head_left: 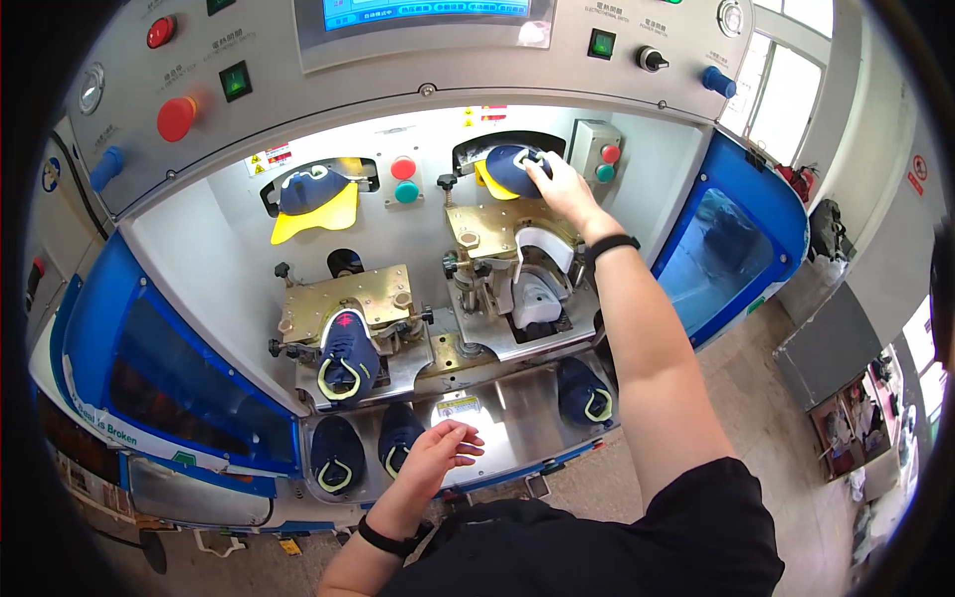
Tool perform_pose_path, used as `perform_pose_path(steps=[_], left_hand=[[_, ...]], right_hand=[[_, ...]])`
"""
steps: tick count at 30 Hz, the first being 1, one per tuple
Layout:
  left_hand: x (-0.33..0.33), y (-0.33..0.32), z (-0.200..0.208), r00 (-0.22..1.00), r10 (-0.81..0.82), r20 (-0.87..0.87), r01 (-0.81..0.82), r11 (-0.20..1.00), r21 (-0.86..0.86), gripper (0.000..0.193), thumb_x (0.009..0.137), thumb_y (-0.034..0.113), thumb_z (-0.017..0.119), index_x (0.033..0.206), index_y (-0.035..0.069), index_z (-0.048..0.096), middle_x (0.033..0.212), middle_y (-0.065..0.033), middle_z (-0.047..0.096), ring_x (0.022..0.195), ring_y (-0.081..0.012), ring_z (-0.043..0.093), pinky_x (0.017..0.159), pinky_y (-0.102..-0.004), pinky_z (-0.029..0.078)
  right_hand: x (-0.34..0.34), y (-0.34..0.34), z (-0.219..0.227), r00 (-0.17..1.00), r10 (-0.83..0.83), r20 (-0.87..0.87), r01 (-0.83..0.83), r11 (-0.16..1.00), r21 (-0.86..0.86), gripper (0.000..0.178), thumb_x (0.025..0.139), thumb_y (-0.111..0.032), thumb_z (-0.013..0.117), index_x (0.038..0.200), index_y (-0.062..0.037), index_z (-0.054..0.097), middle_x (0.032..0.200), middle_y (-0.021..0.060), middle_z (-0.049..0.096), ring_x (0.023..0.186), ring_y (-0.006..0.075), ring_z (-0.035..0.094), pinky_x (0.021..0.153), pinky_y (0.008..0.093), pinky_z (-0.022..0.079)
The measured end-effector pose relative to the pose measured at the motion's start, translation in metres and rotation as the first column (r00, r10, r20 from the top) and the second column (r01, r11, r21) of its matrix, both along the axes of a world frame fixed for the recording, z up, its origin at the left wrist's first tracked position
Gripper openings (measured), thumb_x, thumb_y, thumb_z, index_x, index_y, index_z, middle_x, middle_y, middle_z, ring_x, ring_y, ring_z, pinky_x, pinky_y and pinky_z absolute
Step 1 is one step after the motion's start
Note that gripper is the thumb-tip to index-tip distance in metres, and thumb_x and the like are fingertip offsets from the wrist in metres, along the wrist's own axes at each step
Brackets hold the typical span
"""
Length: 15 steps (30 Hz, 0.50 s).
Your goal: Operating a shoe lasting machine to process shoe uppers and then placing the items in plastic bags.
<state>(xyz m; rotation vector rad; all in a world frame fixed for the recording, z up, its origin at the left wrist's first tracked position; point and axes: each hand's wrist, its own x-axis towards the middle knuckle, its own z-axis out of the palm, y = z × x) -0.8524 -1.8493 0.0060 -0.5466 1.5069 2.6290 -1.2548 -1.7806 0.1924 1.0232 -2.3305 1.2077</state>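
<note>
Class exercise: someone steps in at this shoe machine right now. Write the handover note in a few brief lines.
Right hand: raised to the right upper recess, fingers on the navy shoe upper over a yellow form.
Left hand: open, empty, over the steel shelf.
Done: left brass clamp station holds a navy shoe with lime trim; left recess is loaded too.
Left: right station's white mould sits bare; three navy uppers wait on the shelf.

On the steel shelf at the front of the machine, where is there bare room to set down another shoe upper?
Bare patch: shiny steel shelf between the left hand and the lone navy upper at right. Crowded: left end, two navy uppers side by side.
</note>
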Motion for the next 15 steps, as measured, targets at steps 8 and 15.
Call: perform_pose_path(steps=[8,15], left_hand=[[-0.07,0.033,-0.007,0.993,-0.053,-0.103,0.068,0.986,0.155,0.04,0.1,0.034,0.049,0.126,0.004,0.05,0.12,-0.017,0.058,0.099,-0.0314,0.065,0.08,-0.0374,0.053],[-0.146,0.061,-0.029,0.988,0.024,-0.153,0.042,0.91,0.414,0.04,0.1,0.034,0.049,0.126,0.004,0.047,0.122,-0.0149,0.055,0.107,-0.0323,0.06,0.093,-0.0446,0.05]], right_hand=[[0.134,0.084,-0.118,0.969,0.033,-0.243,-0.056,0.994,-0.089,0.023,0.087,-0.026,0.064,0.09,-0.0059,0.053,0.083,0.0133,0.058,0.081,0.0369,0.055,0.07,0.0448,0.044],[0.188,0.128,-0.191,0.999,-0.04,0.01,0.039,0.997,0.065,0.024,0.086,-0.026,0.065,0.091,-0.0055,0.054,0.084,0.0135,0.059,0.079,0.0352,0.056,0.068,0.0436,0.045]])
